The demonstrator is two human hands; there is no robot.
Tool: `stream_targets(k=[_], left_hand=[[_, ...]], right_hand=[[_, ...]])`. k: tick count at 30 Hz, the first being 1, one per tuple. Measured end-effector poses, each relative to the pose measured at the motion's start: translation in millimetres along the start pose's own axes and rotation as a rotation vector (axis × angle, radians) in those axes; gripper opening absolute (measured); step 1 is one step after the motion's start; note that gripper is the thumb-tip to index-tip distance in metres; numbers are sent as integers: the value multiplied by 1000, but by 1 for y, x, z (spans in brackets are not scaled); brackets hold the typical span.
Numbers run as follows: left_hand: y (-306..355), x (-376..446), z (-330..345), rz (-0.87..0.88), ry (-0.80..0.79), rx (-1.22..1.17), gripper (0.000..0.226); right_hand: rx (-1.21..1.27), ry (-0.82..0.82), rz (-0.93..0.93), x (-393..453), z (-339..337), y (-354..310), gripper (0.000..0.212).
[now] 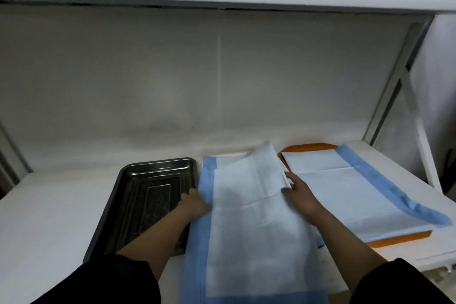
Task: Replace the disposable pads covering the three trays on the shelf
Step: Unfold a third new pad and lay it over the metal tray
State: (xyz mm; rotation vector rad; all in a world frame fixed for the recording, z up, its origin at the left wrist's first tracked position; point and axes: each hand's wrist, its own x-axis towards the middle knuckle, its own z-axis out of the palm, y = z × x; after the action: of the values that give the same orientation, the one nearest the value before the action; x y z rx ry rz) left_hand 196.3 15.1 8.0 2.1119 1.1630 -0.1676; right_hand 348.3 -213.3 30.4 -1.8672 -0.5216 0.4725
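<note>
Sleeves (118, 276) nearest; bare steel tray (150, 195) beside middle pad (251, 217).

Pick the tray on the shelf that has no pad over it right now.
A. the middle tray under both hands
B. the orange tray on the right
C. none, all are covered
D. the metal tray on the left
D: the metal tray lies bare and shiny, while a blue-edged pad covers the orange tray and the hands spread the middle pad.
</note>
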Motion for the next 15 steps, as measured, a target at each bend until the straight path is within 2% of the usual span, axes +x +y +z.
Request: stream_targets(k=[5, 9, 11, 12, 14, 15], left_hand=[[7, -21, -5, 68, 14, -113, 83], [4, -32, -14, 114, -14, -476, 102], [0, -39, -21, 167, -28, -689, 87], [-2, -41, -24, 198, -63, -775, 83], [-7, -46, -33, 245, -168, -889, 89], [-9, -49, -37, 266, -222, -931, 78]], right_hand=[[11, 73, -205, -31, -8, -48, 42], [51, 78, -353, -65, -13, -86, 40], [96, 77, -408, -81, -17, -102, 39], [128, 74, -426, -89, -18, -110, 39], [173, 68, -460, -101, -23, -123, 40], [186, 57, -470, -104, -25, -127, 40]])
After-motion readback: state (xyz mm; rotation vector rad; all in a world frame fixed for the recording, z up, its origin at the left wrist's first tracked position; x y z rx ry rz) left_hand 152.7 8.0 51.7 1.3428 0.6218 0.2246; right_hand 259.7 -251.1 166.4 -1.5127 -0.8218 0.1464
